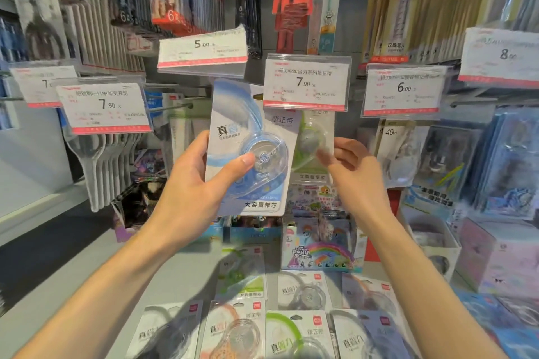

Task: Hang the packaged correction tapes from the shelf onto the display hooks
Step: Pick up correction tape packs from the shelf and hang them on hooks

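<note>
The left hand (186, 183) gripped a blue pack (250, 148) upright, its top just below the hooks; the right hand (354, 172), fingers loosely curled, touched a hung green pack (313, 143) beside it.

The blue correction tape pack (248, 151) hid its hook; the price tag (306, 81) covered the green pack's (313, 143) top; bottom-edge packs (297, 335) were cropped.

Glossy clear plastic blister (264, 165) on smooth printed card (230, 114)
</note>
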Demonstrator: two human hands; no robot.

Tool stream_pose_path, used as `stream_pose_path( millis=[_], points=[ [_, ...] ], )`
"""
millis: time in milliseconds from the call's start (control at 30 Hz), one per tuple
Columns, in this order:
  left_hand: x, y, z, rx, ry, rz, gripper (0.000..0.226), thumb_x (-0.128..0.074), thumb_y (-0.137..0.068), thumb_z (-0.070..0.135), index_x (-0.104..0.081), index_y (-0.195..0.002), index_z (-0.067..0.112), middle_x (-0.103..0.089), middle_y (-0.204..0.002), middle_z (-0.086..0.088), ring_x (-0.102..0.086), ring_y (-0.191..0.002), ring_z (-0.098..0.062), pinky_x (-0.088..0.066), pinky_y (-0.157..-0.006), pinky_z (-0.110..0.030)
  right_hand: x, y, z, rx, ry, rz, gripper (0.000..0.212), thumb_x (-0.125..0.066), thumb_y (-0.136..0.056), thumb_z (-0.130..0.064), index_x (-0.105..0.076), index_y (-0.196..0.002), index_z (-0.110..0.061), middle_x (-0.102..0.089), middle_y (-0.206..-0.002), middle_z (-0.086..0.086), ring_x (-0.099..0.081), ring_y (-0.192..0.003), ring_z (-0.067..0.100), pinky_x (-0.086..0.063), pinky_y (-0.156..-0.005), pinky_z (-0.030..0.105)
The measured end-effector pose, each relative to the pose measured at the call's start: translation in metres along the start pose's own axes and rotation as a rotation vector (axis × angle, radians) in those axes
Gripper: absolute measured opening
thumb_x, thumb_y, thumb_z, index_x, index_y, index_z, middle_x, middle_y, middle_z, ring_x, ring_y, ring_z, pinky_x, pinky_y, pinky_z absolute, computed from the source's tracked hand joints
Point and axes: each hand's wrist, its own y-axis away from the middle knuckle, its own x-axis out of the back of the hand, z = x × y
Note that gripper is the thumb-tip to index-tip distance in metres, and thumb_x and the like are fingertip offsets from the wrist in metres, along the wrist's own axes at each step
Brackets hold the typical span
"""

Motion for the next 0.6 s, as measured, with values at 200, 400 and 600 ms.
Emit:
stream_pose_path(
  millis=[200, 400, 600],
  points=[
    [-0.024, -0.004, -0.016, 0.097, 0.024, -0.052, 0.033, -0.074, -0.09, 0.034, -0.064, -0.121, 0.029, -0.076, -0.117, 0.017, -0.071, -0.109, -0.003, -0.053, -0.084, -0.014, 0.014, 0.027, -0.004, 0.108, 0.086, 0.042, 0.019, -0.069, -0.098, -0.029, -0.068, -0.116, -0.03, -0.074, -0.104, -0.02, -0.066, -0.101, -0.012, -0.048, -0.082, 0.003],
    [-0.052, -0.012, -0.031, 0.166, 0.037, -0.016, 0.026, -0.073, -0.09, 0.039, -0.065, -0.114, 0.036, -0.076, -0.112, 0.018, -0.072, -0.106, -0.004, -0.055, -0.093, -0.03, 0.011, 0.047, -0.003, 0.034, 0.075, -0.204, 0.024, -0.07, -0.09, -0.05, -0.073, -0.107, -0.034, -0.075, -0.101, -0.029, -0.068, -0.096, -0.012, -0.045, -0.076, 0.0],
    [-0.061, -0.018, -0.027, 0.12, -0.06, -0.087, 0.034, -0.068, -0.09, 0.041, -0.059, -0.122, 0.034, -0.073, -0.113, 0.019, -0.067, -0.106, 0.002, -0.052, -0.088, -0.016, 0.023, 0.047, 0.006, -0.093, -0.165, -0.172, 0.039, -0.082, -0.084, -0.036, -0.064, -0.115, -0.022, -0.082, -0.104, -0.006, -0.079, -0.096, 0.014, -0.061, -0.077, 0.024]
  ],
)
